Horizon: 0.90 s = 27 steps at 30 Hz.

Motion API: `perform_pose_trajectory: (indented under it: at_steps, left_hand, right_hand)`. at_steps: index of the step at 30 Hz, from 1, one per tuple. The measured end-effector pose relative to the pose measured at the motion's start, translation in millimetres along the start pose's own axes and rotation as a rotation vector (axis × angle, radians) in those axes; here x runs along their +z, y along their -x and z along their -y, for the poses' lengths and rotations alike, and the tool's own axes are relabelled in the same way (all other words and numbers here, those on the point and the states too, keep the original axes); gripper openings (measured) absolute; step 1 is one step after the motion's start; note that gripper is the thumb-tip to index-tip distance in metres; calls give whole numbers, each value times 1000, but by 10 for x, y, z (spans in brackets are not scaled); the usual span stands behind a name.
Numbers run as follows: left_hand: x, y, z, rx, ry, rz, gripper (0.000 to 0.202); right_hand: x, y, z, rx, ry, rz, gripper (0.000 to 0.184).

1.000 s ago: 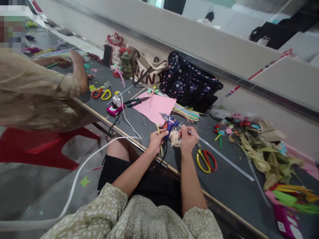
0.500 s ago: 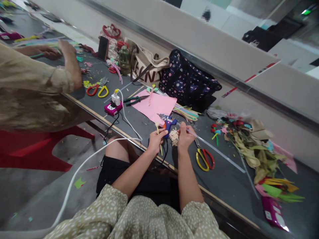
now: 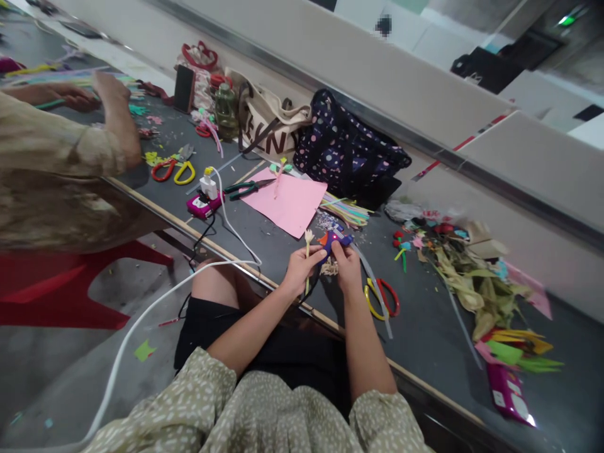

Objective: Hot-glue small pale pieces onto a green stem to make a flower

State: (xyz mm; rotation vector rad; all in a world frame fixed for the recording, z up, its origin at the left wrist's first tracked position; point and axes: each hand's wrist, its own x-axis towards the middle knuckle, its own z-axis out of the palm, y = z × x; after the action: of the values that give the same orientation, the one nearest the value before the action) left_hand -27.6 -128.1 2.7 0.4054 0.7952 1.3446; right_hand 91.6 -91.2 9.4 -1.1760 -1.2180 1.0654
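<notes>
My left hand (image 3: 299, 269) is closed around a thin stem with a small pale flower head (image 3: 309, 236), held upright over the table edge. My right hand (image 3: 346, 264) grips the blue and orange glue gun (image 3: 333, 240), lifted off the dark table (image 3: 425, 340); a long clear glue stick (image 3: 377, 292) trails from its back toward me. A small heap of pale husk bits (image 3: 329, 269) lies just under my hands. Red and yellow scissors (image 3: 380, 299) lie just right of my right hand.
A pink paper sheet (image 3: 287, 201), green pliers (image 3: 248, 187), a pink power strip (image 3: 202, 204) with a white cable, a dotted dark bag (image 3: 346, 154) and a tote bag (image 3: 264, 129) lie beyond. Dried leaves (image 3: 476, 289) pile at right. Another person's sleeve (image 3: 51, 170) is at left.
My right hand has picked the glue gun up off the table and swung its glue stick toward me. My left hand has raised the flower stem. The camera drifted slightly.
</notes>
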Motion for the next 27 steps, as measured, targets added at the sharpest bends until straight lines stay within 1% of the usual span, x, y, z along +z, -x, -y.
perform_pose_trajectory:
  at_steps: [2, 4, 7, 9, 13, 16, 19, 23, 27]
  left_hand:
    - [5, -11, 9, -1, 21, 34, 46]
    - [1, -35, 9, 6, 72, 25, 41]
    - [1, -85, 15, 4, 99, 14, 36]
    - [12, -124, 32, 11, 69, 15, 35]
    - [24, -227, 89, 16, -15, 38, 38]
    - [-1, -313, 128, 0, -108, 50, 40]
    - [-37, -364, 145, 31, -168, 33, 41]
    - [-76, -363, 136, 91, -184, 26, 43]
    - [-106, -340, 133, 105, -188, 18, 44]
  right_hand:
    - [-74, -4, 8, 49, -96, -61, 39]
    - [-161, -15, 42, 79, -203, -73, 40]
    - [-310, -30, 111, 65, -305, -65, 38]
    - [-405, -33, 135, 33, -306, -51, 35]
    - [-540, -23, 76, -8, -219, 19, 30]
    - [-596, -3, -1, -50, -134, 29, 26]
    - [-632, 21, -38, -125, 9, 9, 24]
    - [-649, 60, -47, -206, 199, -68, 26]
    - [-634, 92, -72, -170, 286, -101, 27]
